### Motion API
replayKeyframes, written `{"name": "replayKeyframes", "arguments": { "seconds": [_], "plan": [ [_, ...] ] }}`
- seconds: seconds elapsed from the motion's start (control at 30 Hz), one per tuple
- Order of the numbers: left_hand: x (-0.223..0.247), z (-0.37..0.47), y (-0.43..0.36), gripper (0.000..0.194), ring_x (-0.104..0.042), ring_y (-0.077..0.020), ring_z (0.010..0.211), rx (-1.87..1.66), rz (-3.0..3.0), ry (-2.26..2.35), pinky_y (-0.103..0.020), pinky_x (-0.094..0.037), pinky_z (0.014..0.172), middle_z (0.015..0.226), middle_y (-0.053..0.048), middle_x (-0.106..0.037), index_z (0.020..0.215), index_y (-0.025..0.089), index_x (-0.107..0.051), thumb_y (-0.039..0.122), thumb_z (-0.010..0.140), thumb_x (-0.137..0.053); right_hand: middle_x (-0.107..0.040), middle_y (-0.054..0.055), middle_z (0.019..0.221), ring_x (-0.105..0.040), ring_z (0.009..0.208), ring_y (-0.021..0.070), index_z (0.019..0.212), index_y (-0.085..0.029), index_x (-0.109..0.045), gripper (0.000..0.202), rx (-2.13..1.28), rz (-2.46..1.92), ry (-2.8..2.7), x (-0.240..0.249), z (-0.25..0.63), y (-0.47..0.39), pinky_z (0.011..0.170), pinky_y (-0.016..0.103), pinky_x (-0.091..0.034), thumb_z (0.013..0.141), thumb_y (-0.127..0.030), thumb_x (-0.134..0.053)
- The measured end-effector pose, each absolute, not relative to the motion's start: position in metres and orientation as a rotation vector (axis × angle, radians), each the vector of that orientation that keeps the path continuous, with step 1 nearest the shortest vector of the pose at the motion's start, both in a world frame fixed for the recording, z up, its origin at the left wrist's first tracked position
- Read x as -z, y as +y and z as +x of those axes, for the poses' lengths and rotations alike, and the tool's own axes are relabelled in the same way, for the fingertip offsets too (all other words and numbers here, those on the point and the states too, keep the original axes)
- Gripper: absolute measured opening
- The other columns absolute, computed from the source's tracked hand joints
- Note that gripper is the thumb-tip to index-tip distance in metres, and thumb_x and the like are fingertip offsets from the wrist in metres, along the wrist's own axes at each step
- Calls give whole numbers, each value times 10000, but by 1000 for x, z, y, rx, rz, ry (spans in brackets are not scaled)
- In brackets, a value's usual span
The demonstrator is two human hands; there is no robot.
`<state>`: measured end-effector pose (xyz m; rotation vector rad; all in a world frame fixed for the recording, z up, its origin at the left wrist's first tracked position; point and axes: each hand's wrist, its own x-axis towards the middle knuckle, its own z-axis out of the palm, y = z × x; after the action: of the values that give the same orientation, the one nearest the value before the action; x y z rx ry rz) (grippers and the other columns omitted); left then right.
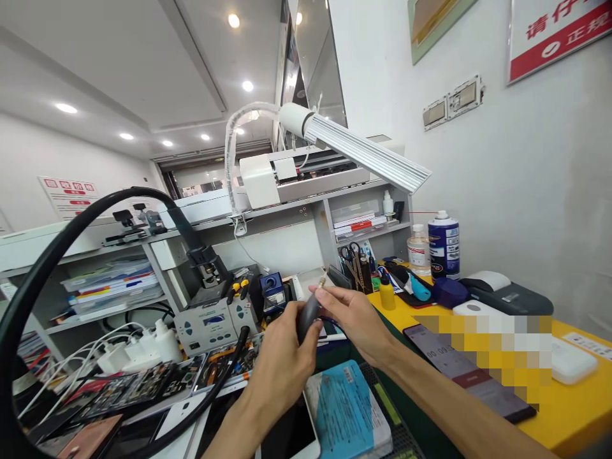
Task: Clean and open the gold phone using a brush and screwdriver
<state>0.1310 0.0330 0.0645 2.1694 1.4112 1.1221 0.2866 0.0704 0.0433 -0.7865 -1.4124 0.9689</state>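
My left hand (287, 347) is wrapped around the body of a dark grey, pen-like tool with a brass-coloured tip (310, 317), held tilted with the tip up. The fingers of my right hand (361, 319) pinch near that tip. A dark cord seems to run behind my right hand. Below my hands lies a blue-and-white packet (342, 408). Beside it, partly under my left forearm, is a white-framed device with a black screen (291, 433). The exact kind of tool cannot be made out.
A thick black hose (95, 207) arches across the left. Behind stand a grey bench station (210, 325), a white strip lamp (368, 150) and scissors (352, 255). Circuit boards (136, 389) lie left. On the right are a phone (459, 357), a spray can (444, 248) and a yellow bottle (387, 294).
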Motion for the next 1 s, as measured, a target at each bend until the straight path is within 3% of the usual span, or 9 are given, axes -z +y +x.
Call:
{"name": "replayKeyframes", "arguments": {
  "seconds": [0.1,0.13,0.23,0.33,0.5,0.67,0.73,0.9,1.0],
  "plan": [
    [-64,104,31,304,-523,-192,557,-1089,2170,1473,-268,-352,552,689,28,-626,1155,256,-590,480,965,-513,-624,108,1331,-580,1222,262,1325,-184,-596,412,-684,-1015,-1541,-36,310,91,1041,480,-458,986,-418,-585],
    [-62,94,31,325,-507,-190,550,-1098,2154,1504,-268,-357,555,686,30,-622,1155,257,-590,505,959,-514,-613,107,1336,-588,1207,271,1274,-184,-613,352,-623,-1101,-1603,-32,319,99,1022,507,-470,978,-375,-612],
    [-53,65,32,388,-540,-214,560,-1159,2117,1609,-282,-380,542,699,14,-639,1163,261,-592,564,936,-510,-670,75,1213,-669,1036,234,1159,-174,-662,248,-558,-1278,-1881,-16,337,114,894,433,-558,969,-333,-643],
    [-36,42,38,361,-630,-240,672,-1237,2145,1614,-281,-433,559,876,-30,-724,1122,268,-624,552,914,-541,-694,61,1153,-688,956,204,1120,-180,-678,213,-514,-1362,-2150,-3,339,119,829,380,-580,969,-326,-646],
    [-11,16,49,388,-692,-274,988,-1178,2265,1636,-296,-491,820,1142,-42,-748,1269,295,-588,493,938,-549,-705,54,1117,-686,972,210,1072,-168,-688,201,-364,-1432,-2389,7,331,123,860,405,-568,963,-332,-653],
    [-8,4,49,461,-686,-248,847,-1095,2168,1665,-294,-487,771,1093,-46,-748,1359,303,-537,539,965,-503,-711,48,1056,-682,962,207,1013,-158,-690,184,-252,-1470,-2392,13,329,125,870,409,-555,969,-330,-644],
    [-10,4,46,428,-680,-257,925,-1093,2163,1638,-293,-474,816,1115,-50,-742,1317,297,-569,534,966,-511,-702,43,1013,-670,952,202,968,-153,-681,171,-227,-1473,-2337,12,329,122,869,410,-543,965,-319,-645],
    [-13,8,39,375,-661,-263,969,-1044,2138,1579,-288,-460,815,1077,-57,-736,1229,273,-607,528,972,-509,-560,-11,761,-540,683,165,881,-192,-555,180,-272,-1420,-2059,-7,323,108,663,315,-438,1020,-278,-480],
    [-14,11,36,390,-644,-250,937,-1056,2130,1521,-296,-454,809,1072,-53,-718,1233,263,-602,534,988,-466,-435,-45,680,-434,586,154,895,-230,-484,276,-425,-1341,-1880,-27,315,97,553,280,-332,1049,-412,-345]
  ]
}}
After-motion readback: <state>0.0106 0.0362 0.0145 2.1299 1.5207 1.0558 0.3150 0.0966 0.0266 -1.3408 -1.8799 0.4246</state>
